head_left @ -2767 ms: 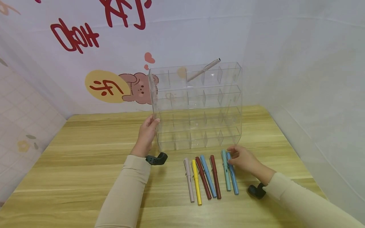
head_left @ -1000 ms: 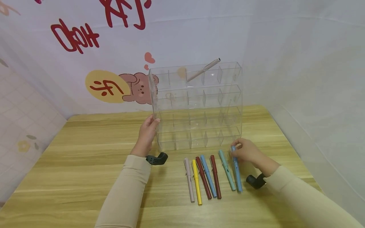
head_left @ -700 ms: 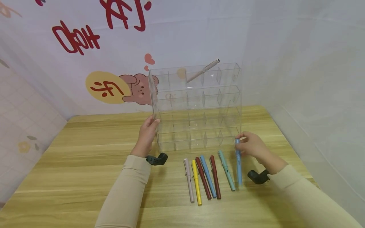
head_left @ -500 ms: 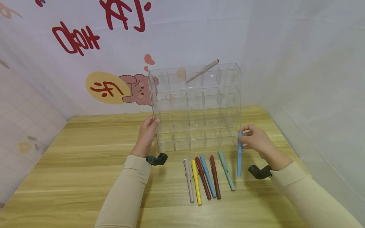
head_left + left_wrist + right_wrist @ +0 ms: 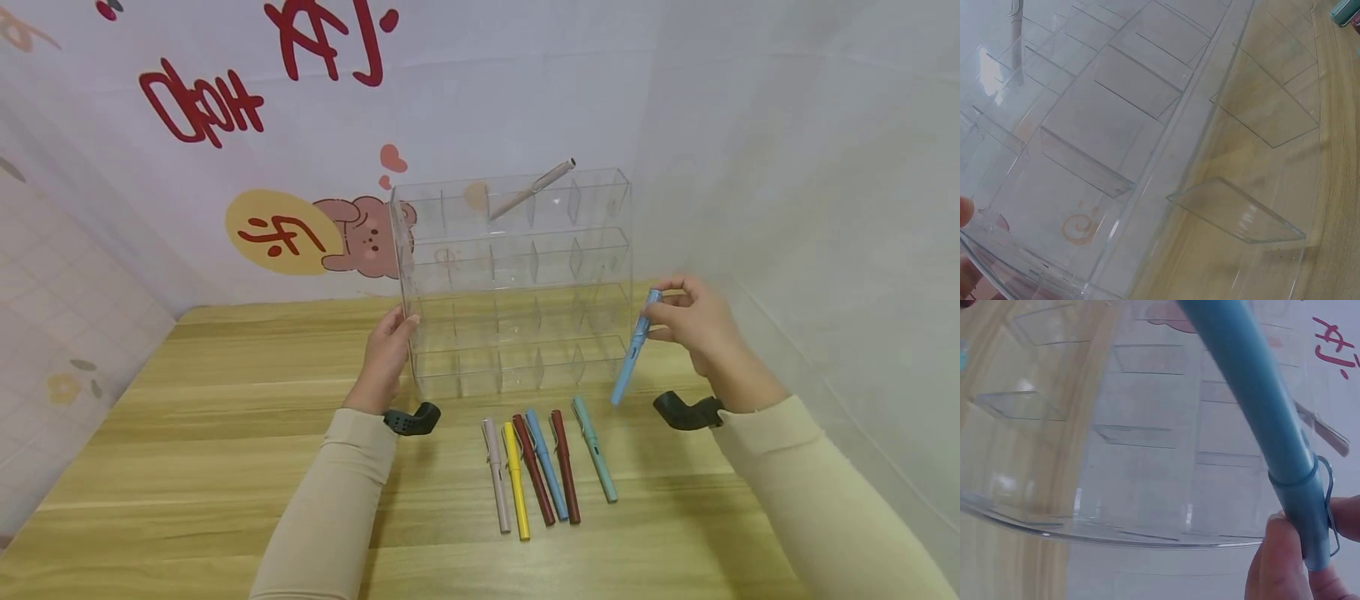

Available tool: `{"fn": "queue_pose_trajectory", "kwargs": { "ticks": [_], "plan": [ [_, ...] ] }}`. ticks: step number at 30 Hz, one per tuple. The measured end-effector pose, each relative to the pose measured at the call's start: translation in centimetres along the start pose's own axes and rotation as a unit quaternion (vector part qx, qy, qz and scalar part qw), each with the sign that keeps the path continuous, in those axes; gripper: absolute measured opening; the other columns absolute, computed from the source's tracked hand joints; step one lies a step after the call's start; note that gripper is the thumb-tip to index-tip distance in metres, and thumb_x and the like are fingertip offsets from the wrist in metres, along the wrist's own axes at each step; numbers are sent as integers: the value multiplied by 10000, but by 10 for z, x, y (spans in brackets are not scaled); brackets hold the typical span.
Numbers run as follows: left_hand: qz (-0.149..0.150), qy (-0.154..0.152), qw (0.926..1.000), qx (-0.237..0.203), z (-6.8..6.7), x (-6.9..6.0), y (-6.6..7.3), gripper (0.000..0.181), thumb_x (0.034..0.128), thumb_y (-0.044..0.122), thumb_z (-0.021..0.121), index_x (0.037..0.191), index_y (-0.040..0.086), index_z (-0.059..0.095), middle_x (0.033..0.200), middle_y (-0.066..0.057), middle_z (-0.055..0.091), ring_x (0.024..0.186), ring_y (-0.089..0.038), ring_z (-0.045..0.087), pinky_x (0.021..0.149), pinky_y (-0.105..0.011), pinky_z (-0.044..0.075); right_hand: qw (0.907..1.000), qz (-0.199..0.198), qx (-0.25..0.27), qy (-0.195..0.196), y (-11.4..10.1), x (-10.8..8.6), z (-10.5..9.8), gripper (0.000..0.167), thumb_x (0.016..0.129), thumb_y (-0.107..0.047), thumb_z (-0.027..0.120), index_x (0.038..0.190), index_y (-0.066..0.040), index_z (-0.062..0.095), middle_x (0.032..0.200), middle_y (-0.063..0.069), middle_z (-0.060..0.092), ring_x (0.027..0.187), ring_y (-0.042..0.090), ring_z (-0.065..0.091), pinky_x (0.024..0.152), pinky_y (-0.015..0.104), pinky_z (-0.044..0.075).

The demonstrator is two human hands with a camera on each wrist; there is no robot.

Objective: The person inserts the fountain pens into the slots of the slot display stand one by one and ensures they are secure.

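A clear acrylic rack (image 5: 517, 287) with several tiers of divided compartments stands upright on the table. My left hand (image 5: 388, 350) grips its left side edge, thumb in front. Off the rack's right side, my right hand (image 5: 693, 325) pinches a light blue pen (image 5: 634, 354) by its capped end, the other end slanting down to the left. The right wrist view shows the pen's cap and clip (image 5: 1329, 487) between thumb and fingers. A pale greyish pen (image 5: 534, 188) leans diagonally in the top tier.
On the wooden table (image 5: 247, 433), before the rack, lie several pens: a pale lilac one (image 5: 497, 475), a yellow one (image 5: 517, 483), two dark red ones, a blue one (image 5: 547, 462) and a teal one (image 5: 595, 450). A white printed curtain hangs behind.
The right hand has picked up the light blue pen from beside the teal one and raised it up and to the right. The teal pen has shifted slightly. The left hand stays put.
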State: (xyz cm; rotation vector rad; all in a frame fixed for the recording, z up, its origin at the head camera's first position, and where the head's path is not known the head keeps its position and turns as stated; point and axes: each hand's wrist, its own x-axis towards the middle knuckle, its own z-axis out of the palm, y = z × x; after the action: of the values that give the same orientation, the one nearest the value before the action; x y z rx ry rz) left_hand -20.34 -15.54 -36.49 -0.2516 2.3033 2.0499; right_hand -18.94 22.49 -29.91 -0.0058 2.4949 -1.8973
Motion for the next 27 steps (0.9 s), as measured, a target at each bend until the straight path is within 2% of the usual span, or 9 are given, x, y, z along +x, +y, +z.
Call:
{"fn": "queue_pose_trajectory", "kwargs": {
  "ticks": [4, 7, 18, 27],
  "plan": [
    [-3, -11, 10000, -9, 0, 1, -1, 518, 1029, 331, 439, 1514, 193, 320, 1550, -63, 300, 1430, -279, 235, 1135, -519, 236, 9975, -66, 629, 321, -14, 3, -2, 219, 909, -26, 597, 1076, -91, 471, 973, 50, 497, 721, 46, 641, 681, 214, 559],
    [2, -30, 10000, -8, -1, 1, -1, 523, 1028, 340, 440, 1516, 196, 317, 1550, -66, 300, 1430, -280, 233, 1137, -520, 231, 9912, -104, 1212, 521, -23, 5, -3, 252, 885, -5, 631, 1058, -103, 477, 975, 56, 494, 711, 58, 647, 659, 211, 559],
    [-65, -4, 10000, 48, -1, 2, -1, 548, 1024, 360, 443, 1527, 207, 290, 1558, -64, 283, 1435, -282, 225, 1136, -513, 238, 9764, -241, 1665, 1357, -50, 16, -3, 276, 870, -19, 653, 1069, -138, 504, 1033, 72, 492, 701, 72, 660, 682, 208, 558],
    [-52, 11, 10000, 45, -1, 2, -1, 558, 1019, 376, 451, 1526, 208, 291, 1560, -66, 279, 1433, -284, 228, 1135, -515, 238, 9537, -541, 2365, 1776, -68, 27, -3, 282, 850, 13, 670, 1051, -111, 518, 1032, 81, 484, 756, 113, 648, 670, 231, 565]
  ]
}}
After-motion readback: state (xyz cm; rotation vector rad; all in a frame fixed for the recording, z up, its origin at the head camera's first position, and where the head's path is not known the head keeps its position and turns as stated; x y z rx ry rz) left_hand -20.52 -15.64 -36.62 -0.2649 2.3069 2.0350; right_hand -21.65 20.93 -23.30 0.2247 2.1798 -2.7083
